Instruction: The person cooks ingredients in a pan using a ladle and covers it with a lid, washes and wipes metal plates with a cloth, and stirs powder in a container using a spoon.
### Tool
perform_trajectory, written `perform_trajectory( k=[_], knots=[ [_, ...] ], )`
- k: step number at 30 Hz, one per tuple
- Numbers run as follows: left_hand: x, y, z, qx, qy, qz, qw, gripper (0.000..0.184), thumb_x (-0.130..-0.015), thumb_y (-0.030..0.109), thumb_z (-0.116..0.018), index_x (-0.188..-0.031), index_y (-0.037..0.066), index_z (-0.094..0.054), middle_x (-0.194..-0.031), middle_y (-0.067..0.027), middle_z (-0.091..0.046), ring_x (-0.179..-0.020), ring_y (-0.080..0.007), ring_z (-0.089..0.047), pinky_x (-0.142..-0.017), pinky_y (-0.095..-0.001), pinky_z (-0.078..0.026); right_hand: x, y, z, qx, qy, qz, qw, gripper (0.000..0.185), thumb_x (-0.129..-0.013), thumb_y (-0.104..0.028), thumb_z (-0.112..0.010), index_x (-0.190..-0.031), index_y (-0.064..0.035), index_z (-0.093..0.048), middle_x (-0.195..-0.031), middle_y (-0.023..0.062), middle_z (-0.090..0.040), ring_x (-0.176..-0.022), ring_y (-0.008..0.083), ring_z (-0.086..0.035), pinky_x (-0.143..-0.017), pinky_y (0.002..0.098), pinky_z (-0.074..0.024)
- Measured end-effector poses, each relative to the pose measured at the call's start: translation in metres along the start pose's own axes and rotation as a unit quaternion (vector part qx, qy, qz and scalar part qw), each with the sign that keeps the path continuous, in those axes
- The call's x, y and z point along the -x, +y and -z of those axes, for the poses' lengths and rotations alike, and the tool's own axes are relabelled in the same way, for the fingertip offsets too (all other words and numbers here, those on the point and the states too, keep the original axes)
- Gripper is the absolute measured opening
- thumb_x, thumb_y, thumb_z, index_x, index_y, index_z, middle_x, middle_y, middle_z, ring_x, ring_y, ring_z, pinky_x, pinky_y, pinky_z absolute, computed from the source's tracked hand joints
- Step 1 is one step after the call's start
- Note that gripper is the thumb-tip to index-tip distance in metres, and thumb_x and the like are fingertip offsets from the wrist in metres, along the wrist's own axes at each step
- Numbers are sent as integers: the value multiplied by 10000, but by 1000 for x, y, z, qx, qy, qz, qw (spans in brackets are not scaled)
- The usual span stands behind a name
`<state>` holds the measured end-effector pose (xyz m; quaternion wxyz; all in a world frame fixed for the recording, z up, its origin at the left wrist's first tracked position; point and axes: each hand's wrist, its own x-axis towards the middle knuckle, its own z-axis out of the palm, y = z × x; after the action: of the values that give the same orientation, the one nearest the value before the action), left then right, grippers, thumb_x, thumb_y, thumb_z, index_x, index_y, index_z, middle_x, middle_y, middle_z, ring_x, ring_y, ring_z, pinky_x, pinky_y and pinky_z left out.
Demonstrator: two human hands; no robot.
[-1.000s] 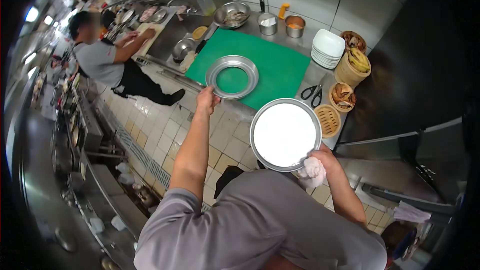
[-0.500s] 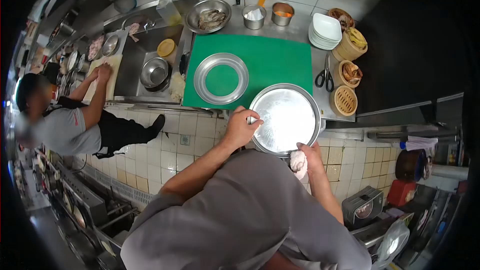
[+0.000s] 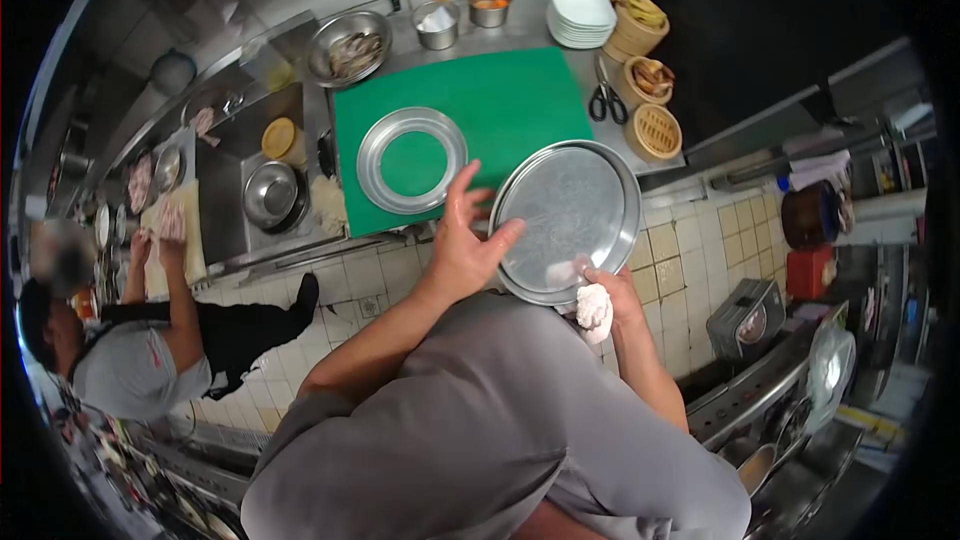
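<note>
My right hand [image 3: 617, 297] grips the near rim of a round, shallow metal pan [image 3: 570, 205], thumb over the edge. Bunched in that same hand, below the rim, is a whitish cloth [image 3: 595, 312]. At the pan's left side my left hand [image 3: 462, 245] is open, fingers spread and slightly blurred. Its thumb overlaps the pan's edge in view; whether it touches, I cannot tell. A flat metal ring [image 3: 372, 162] lies on the green cutting board [image 3: 500, 90], beyond my left hand.
Behind the board stand a metal bowl [image 3: 317, 48], two small metal pots and stacked white dishes [image 3: 582, 8]. Scissors [image 3: 606, 98] and bamboo steamers [image 3: 655, 132] are on the right. A sink [image 3: 228, 165] is left, where a co-worker [image 3: 140, 360] works at another board.
My left hand has let go of the pan's rim and opened. The pan has tilted slightly, still in my right hand. The view has turned, shifting the counter leftward.
</note>
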<state>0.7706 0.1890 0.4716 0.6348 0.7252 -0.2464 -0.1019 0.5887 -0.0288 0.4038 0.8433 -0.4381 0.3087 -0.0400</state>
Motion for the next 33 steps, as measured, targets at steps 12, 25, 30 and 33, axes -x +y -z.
perform_trajectory(
  k=[12, 25, 30, 33],
  knots=[
    [5, -67, 33, 371, -89, 260, 887, 523, -840, -39, -579, -1359, -5, -523, -1246, -122, -627, -1157, -237, -612, -1000, -404, -503, -9, -36, -46, 426, 78, 152, 889, 464, -891, -161, -781, -1250, 13, -545, -931, 76, -631, -803, 163, -651, -680, 309, -558],
    [92, -85, 198, 301, 323, 178, 880, 558, -909, -44, -559, -1448, 0, -421, -1369, -184, -563, -1243, -320, -579, -1046, -460, -496, -97, -2, -120, 174, -17, -71, 982, 267, -974, -138, -639, -1152, 61, -644, -998, 110, -723, -829, 172, -695, -729, 314, -559],
    [94, -41, 228, 308, 315, 147, 886, 591, -893, -39, -562, -1463, 3, -413, -1386, -175, -556, -1270, -321, -561, -1093, -461, -459, -150, 24, -123, 238, -140, -117, 954, 457, -922, -322, -765, -1165, 52, -665, -1055, 132, -723, -874, 189, -691, -759, 319, -555],
    [58, -56, 190, 338, 265, 184, 884, 579, -906, -6, -593, -1459, -8, -420, -1397, -163, -555, -1285, -299, -557, -1103, -445, -452, -109, -10, -104, 246, -181, -107, 946, 506, -944, -378, -735, -1203, 50, -657, -1117, 121, -719, -949, 175, -686, -848, 315, -552]
  ],
)
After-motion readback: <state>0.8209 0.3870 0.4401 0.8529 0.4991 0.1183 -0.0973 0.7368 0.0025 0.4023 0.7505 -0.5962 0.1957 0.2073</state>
